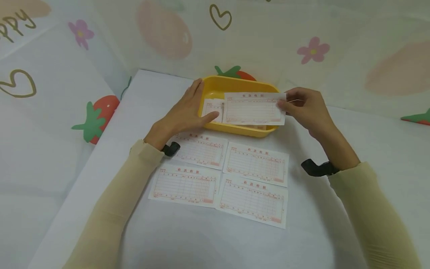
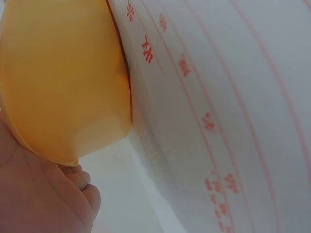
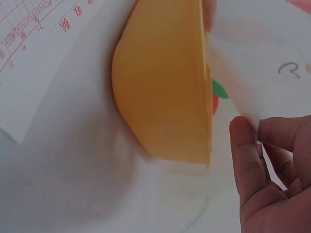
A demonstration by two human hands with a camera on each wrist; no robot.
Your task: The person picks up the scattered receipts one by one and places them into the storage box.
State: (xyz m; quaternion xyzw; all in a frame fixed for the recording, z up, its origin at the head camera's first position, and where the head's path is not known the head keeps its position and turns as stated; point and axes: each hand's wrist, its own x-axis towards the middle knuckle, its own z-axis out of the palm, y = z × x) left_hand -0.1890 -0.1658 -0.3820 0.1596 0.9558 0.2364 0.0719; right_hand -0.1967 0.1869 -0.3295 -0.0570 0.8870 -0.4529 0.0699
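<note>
My left hand [image 1: 188, 108] holds the left end of a yellow plastic tray [image 1: 242, 130], its fingers along the side and its thumb reaching over the front rim. In the left wrist view, part of that hand [image 2: 43, 194] lies against the tray's edge [image 2: 68, 73]. A white receipt slip with red print [image 1: 254, 109] is pinched by its right end between the thumb and fingers of my right hand [image 1: 307, 110], over the tray. The right wrist view has this hand [image 3: 272, 170] beside the tray [image 3: 165, 87]. More slips [image 1: 211, 106] lie inside the tray, partly covered by the held one.
Several printed receipt slips [image 1: 184, 186] lie in two rows on the white table [image 1: 201, 239], just in front of the tray. Behind the table hangs a white cloth [image 1: 268, 45] with strawberries, flowers and hearts. A black wrist strap [image 1: 319, 168] shows at the right cuff.
</note>
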